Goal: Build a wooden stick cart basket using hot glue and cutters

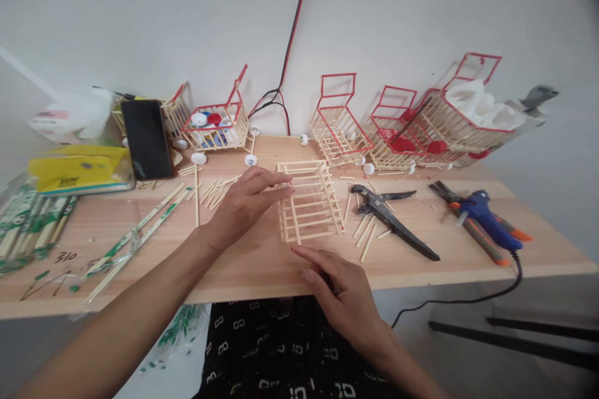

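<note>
Left hand (246,202) open, fingers flat against the stick lattice (309,201) mid-surface (262,262), right hand (344,296) open and empty just below it, pliers (390,218) and glue gun (489,221) beyond — one hard press likely snapping glued joints or skidding the frame.

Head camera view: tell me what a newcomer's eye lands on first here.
At the middle of the pale wooden tabletop lies an unpainted ladder-like frame of thin wooden sticks, with the left hand touching its left edge and the right hand hovering just in front of it. Along the white wall behind stands a row of small stick-built carts with red trim. To the right lie black pliers and a blue glue gun.
</note>
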`<state>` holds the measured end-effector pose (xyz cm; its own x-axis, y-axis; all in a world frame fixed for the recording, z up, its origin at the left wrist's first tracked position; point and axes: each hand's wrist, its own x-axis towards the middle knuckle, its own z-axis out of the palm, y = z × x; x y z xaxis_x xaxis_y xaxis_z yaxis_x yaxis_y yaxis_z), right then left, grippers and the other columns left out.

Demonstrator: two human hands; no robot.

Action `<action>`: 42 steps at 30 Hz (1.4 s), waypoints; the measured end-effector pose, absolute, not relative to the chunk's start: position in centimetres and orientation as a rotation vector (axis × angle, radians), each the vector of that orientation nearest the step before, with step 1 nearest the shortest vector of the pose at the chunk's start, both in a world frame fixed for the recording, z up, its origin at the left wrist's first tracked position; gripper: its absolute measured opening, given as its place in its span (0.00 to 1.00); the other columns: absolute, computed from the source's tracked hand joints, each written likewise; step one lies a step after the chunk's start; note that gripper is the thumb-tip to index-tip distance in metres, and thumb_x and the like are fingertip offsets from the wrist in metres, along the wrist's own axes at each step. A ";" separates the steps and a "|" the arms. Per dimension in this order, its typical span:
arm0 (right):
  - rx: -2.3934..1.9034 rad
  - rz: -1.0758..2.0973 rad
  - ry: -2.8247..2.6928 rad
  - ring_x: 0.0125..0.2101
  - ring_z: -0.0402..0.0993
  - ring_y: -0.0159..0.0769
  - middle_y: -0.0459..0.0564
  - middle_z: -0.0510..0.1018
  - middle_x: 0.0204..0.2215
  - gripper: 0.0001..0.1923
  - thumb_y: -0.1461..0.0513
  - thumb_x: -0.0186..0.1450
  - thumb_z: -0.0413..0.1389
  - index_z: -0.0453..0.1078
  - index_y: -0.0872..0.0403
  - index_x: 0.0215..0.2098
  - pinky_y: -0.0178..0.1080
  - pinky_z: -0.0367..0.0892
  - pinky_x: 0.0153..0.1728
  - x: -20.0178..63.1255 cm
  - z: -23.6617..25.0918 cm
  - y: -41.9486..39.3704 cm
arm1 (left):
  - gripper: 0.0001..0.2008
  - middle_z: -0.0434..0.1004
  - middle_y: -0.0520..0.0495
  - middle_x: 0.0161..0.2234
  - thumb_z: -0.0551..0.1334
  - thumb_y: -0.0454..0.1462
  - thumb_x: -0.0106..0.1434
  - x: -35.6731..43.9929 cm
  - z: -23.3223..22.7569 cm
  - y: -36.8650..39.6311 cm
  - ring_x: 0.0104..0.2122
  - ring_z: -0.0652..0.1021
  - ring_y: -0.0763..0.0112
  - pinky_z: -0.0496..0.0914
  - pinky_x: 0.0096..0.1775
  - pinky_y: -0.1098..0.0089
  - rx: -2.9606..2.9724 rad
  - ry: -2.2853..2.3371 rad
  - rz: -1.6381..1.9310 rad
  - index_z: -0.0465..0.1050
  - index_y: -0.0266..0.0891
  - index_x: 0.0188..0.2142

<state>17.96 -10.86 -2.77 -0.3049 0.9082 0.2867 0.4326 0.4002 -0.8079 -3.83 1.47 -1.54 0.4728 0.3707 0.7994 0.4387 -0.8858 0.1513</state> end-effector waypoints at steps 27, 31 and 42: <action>-1.019 0.528 -1.982 0.25 0.75 0.30 0.44 0.79 0.25 0.12 0.65 0.70 0.52 0.76 0.51 0.47 0.32 0.70 0.28 18.5 -2.6 -10.5 | 0.15 0.81 0.44 0.48 0.61 0.30 0.67 -3.8 -1.2 1.3 0.43 0.74 0.68 0.73 0.45 0.64 -2.636 -0.753 -1.413 0.76 0.46 0.50; -1.015 0.561 -1.964 0.30 0.79 0.32 0.46 0.82 0.31 0.13 0.65 0.70 0.52 0.75 0.50 0.49 0.33 0.74 0.33 18.3 -2.9 -9.9 | 0.15 0.80 0.44 0.48 0.60 0.29 0.68 -3.8 -1.2 1.4 0.44 0.75 0.68 0.73 0.45 0.63 -2.645 -0.746 -1.408 0.75 0.46 0.50; -1.021 0.593 -1.968 0.39 0.81 0.33 0.48 0.84 0.40 0.14 0.66 0.70 0.52 0.74 0.51 0.50 0.35 0.75 0.40 18.2 -3.0 -9.3 | 0.16 0.81 0.44 0.48 0.62 0.27 0.65 -3.9 -1.0 1.4 0.42 0.73 0.67 0.73 0.43 0.64 -2.616 -0.726 -1.393 0.76 0.44 0.50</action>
